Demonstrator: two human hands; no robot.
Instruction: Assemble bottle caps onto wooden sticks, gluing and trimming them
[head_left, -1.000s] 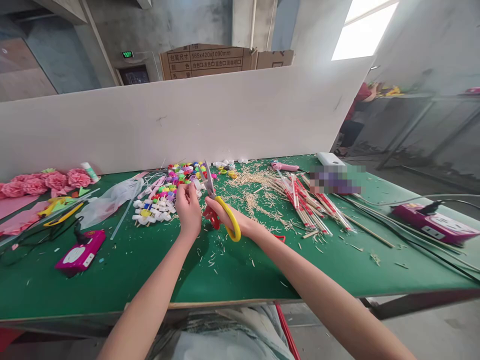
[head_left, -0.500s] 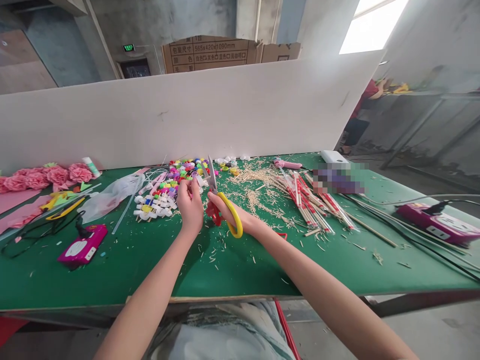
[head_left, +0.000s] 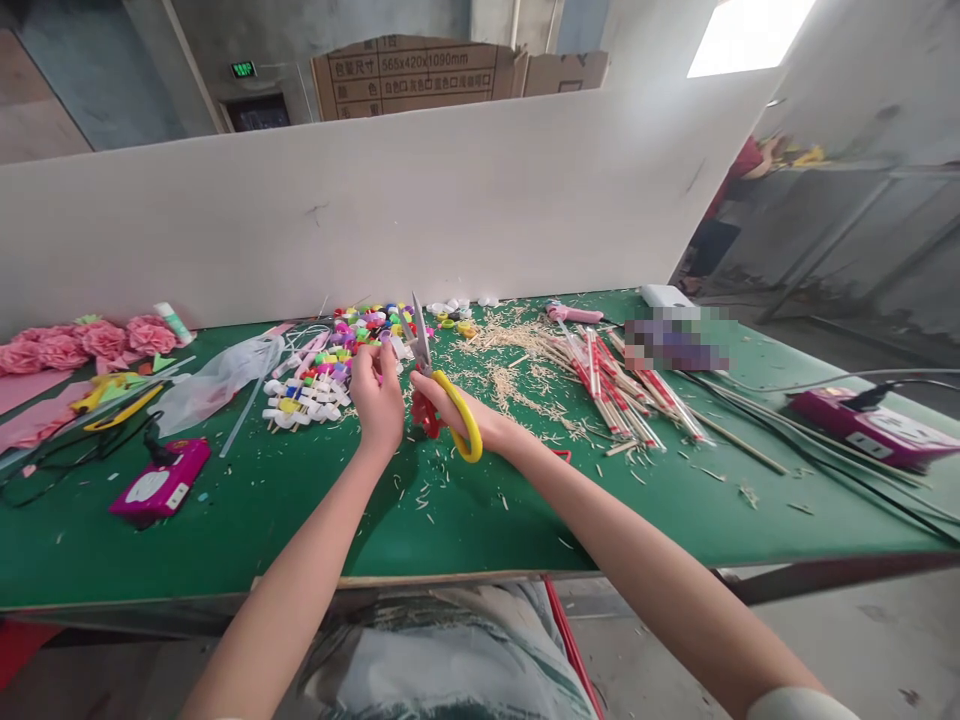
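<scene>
My right hand (head_left: 454,405) grips a pair of scissors (head_left: 470,437) with yellow and red handles. Their metal blades point up and away from me, a little apart. Just left of the blades, my left hand (head_left: 379,400) is closed in a pinch, with a small pale piece showing near its fingertips; what exactly it holds is too small to make out. Beyond and left of that hand lie a heap of small multicoloured pieces (head_left: 375,325) and a cluster of white pieces on thin sticks (head_left: 304,398).
Wood slivers (head_left: 517,370) litter the green table (head_left: 270,540). Red-and-white packs of sticks (head_left: 607,385) and a pink glue gun (head_left: 574,314) lie right. Purple power strips (head_left: 161,485) with cables sit on both sides. A clear plastic bag (head_left: 217,385) and pink paper flowers (head_left: 105,342) lie left.
The scissor blades look slightly wider apart. Both hands keep nearly the same place, and the whole view has shifted a little.
</scene>
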